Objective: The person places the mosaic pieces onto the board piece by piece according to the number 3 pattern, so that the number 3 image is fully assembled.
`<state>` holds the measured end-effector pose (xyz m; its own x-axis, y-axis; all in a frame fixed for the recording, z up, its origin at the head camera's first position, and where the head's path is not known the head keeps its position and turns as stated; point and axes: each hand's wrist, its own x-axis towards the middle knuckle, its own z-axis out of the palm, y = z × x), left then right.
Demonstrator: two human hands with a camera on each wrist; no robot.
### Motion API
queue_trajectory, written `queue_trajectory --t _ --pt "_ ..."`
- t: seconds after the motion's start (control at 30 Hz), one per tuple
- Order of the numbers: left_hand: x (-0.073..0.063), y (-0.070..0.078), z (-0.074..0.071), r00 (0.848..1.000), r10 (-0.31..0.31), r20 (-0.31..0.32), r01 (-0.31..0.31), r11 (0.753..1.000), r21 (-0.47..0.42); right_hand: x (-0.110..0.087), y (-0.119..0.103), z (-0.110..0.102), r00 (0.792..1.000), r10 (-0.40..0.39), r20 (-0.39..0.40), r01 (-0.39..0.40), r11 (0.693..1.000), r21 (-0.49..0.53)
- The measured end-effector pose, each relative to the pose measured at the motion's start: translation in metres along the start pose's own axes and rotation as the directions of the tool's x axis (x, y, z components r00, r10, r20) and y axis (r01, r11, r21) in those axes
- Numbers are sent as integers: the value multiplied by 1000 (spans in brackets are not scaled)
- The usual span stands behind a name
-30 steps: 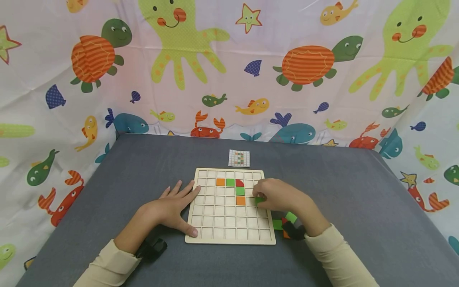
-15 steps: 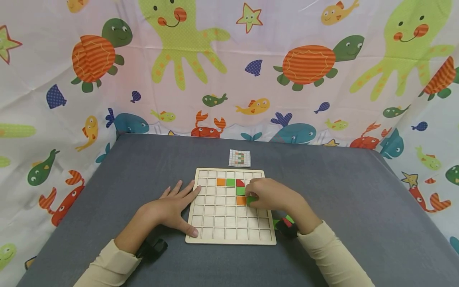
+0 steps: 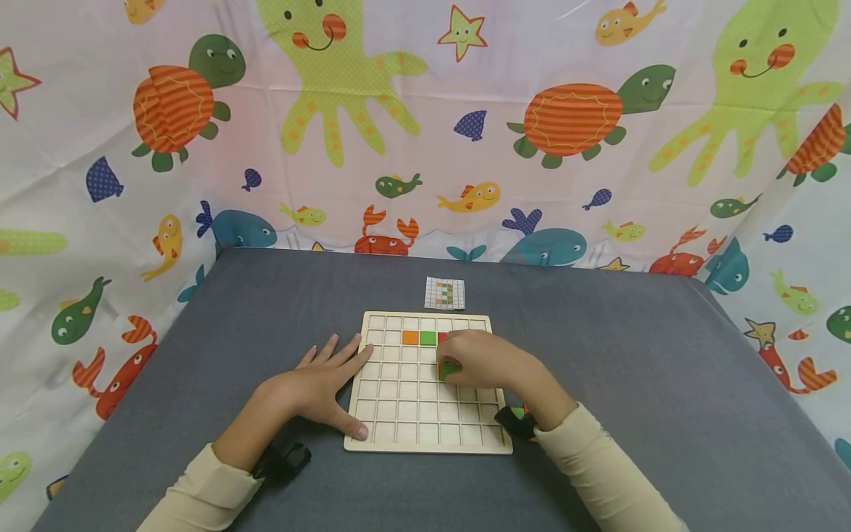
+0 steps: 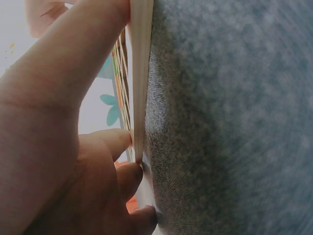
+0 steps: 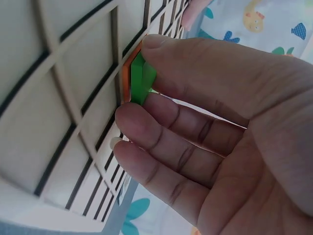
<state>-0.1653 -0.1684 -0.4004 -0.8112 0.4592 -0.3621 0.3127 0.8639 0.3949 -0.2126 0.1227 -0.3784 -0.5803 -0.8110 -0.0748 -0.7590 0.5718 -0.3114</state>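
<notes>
A pale wooden grid board (image 3: 399, 410) lies on the grey table. My left hand (image 3: 319, 388) is spread flat along its left side, fingertips and thumb touching the frame. My right hand (image 3: 482, 358) pinches a green tile (image 5: 142, 81) between thumb and fingers, tilted over an orange tile (image 5: 126, 81) set in a square. In the row near the top sit another orange tile (image 3: 411, 338), a green square (image 3: 428, 338) and a red piece (image 3: 442, 338), the red one partly covered by my right hand. A green tile seen earlier below the red is hidden.
Behind the board lies a small card (image 3: 445, 293) printed with a coloured grid pattern. Loose green, red and orange tiles (image 3: 518, 412) lie by the board's right edge, mostly hidden under the right wrist's black strap. A sea-animal cloth (image 3: 412, 148) hangs behind the table.
My right hand has moved left across the board with the green tile, from the column right of the orange tile to over it. My left hand has stayed put.
</notes>
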Motion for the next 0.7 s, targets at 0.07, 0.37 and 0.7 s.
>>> queue_trajectory --t 0.07,0.37,0.7 --pt "0 -1 0 1000 -5 3 5 1000 5 3 -2 0 1000 -6 0 6 1000 -1" --pt "1 -2 2 1000 -16 -2 16 1000 -2 15 -7 3 999 -25 -20 25 1000 -10" --pt "0 -1 0 1000 -7 2 7 1000 -9 23 -9 6 1000 -10 -24 9 1000 -7"
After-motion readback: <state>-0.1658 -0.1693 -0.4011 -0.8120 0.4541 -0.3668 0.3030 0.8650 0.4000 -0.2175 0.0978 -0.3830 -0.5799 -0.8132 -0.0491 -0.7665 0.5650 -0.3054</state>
